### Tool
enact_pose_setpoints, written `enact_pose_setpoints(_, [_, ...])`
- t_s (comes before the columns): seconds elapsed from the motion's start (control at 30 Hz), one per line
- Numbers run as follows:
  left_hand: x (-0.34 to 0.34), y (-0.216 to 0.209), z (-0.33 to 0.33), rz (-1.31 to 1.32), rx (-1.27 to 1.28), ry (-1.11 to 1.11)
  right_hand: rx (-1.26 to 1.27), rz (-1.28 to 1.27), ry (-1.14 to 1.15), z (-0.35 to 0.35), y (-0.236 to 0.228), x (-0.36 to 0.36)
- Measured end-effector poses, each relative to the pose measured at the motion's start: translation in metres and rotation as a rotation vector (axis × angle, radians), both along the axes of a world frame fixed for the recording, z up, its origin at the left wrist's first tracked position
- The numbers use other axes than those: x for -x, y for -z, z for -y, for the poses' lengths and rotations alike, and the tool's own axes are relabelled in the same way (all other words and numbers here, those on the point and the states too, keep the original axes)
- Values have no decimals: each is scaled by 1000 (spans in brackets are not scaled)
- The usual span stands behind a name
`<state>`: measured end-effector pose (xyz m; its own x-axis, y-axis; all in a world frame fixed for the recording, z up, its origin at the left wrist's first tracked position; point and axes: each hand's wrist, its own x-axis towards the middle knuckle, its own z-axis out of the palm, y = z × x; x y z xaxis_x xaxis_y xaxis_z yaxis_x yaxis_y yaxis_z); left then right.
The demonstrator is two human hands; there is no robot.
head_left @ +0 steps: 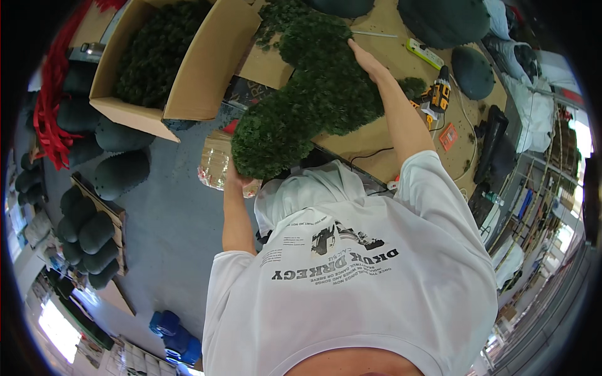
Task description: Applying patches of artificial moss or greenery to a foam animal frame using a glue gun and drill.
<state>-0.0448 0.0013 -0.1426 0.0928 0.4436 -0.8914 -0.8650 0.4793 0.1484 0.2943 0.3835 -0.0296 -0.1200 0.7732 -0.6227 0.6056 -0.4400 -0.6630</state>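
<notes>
A lumpy topiary figure covered in dark green artificial leaves lies slantwise across the worktable, its near end reaching over the edge towards my body. My left hand grips the rounded near end from the left and below, with most of its fingers hidden by leaves. At the far right side, my right hand holds the foliage edge, its palm against the leaves and fingertips partly buried. A tape-wrapped brown bundle is beside my left hand.
An open cardboard box full of green foliage stands left of the table. On the right lie a yellow-green power strip, a yellow-black cordless drill and an orange packet. Dark green rounded forms rest on the floor; another is on the table.
</notes>
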Motion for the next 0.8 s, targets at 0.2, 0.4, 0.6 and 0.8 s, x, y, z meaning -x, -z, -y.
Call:
enact_pose_setpoints(0.2, [-1, 14, 6, 29, -182, -39, 18, -21, -4, 8, -11, -17])
enact_pose_setpoints(0.4, [-10, -40, 14, -201, -248, -114, -132, -160, 109, 25, -65, -40])
enact_pose_setpoints(0.6, [-5, -125, -10, -513, -391, -126, -145, -589, 278, 27, -74, -59])
enact_pose_setpoints(0.8, [-3, -134, -4, -625, -445, -118, -244, -779, 414, 46, -55, -56])
